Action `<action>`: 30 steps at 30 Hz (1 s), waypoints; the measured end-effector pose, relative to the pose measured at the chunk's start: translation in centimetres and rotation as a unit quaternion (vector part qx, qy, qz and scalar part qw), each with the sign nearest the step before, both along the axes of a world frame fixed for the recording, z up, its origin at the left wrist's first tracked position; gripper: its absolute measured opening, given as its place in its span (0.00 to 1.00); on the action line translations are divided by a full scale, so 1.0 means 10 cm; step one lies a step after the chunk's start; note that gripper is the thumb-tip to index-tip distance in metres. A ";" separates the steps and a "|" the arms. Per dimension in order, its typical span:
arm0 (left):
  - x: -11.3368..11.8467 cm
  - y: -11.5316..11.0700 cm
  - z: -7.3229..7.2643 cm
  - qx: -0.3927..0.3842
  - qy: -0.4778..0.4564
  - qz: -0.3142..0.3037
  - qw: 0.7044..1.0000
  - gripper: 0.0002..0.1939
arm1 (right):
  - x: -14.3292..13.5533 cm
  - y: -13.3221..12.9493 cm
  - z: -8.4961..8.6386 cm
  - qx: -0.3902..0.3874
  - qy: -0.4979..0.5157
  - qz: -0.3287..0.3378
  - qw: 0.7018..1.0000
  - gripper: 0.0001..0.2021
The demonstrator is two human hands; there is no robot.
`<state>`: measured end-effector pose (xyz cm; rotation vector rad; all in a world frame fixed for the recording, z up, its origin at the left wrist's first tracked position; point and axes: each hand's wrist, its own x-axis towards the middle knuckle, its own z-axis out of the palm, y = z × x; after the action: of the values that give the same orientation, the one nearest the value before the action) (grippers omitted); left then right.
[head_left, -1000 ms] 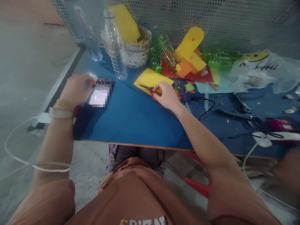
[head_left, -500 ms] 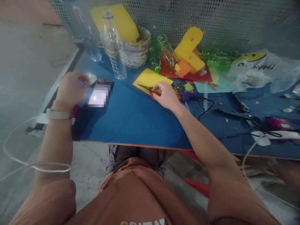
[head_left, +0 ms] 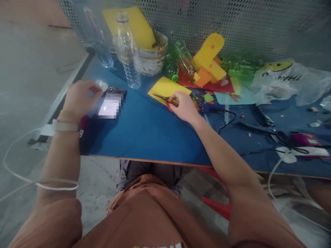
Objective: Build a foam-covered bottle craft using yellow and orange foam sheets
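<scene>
The blue worktop (head_left: 152, 131) lies beneath both hands. A grey perforated panel (head_left: 248, 31) stands along its far edge, beyond both hands.

A printed plastic bag (head_left: 281, 81) lies well to the right of the right hand (head_left: 182, 105), toward the panel. A white-marked bucket (head_left: 151, 62) stands beyond the right hand and to its left, with a large yellow sheet (head_left: 134, 27) at its top. A clear bottle (head_left: 130, 58) stands upright in front of the bucket, between the two hands and farther back. Green bottles (head_left: 184, 57) lie beyond the right hand. Next to them, a yellow cut-out (head_left: 210, 60) rests over red and orange paper (head_left: 203, 76). A white power strip (head_left: 307, 151) lies well to the right of the right hand, nearer the front edge.

The right hand is closed, thumb against fingers, on the red handles of the scissors (head_left: 164, 99). The left hand (head_left: 79, 100) is partly closed, thumb and forefinger curled toward each other; whether it has hold of anything cannot be told.

A small yellow sheet (head_left: 165, 86) lies flat at the right hand, under the scissors. The phone (head_left: 110, 103), screen lit, lies just right of the left hand. The scissors' blades point left from the right hand. A small white object (head_left: 102, 85) is beside the left fingertips.
</scene>
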<state>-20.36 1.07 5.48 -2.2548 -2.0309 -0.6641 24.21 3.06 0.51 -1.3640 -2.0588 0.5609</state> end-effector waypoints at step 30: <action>0.02 0.01 0.00 -0.077 0.015 -0.102 0.992 0.26 | -0.01 -0.01 0.02 0.001 -0.012 -0.007 1.000 0.09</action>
<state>-20.18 1.13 5.52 -2.5679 -1.9163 -0.4954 24.13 2.96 0.75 -1.3893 -2.0677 0.5392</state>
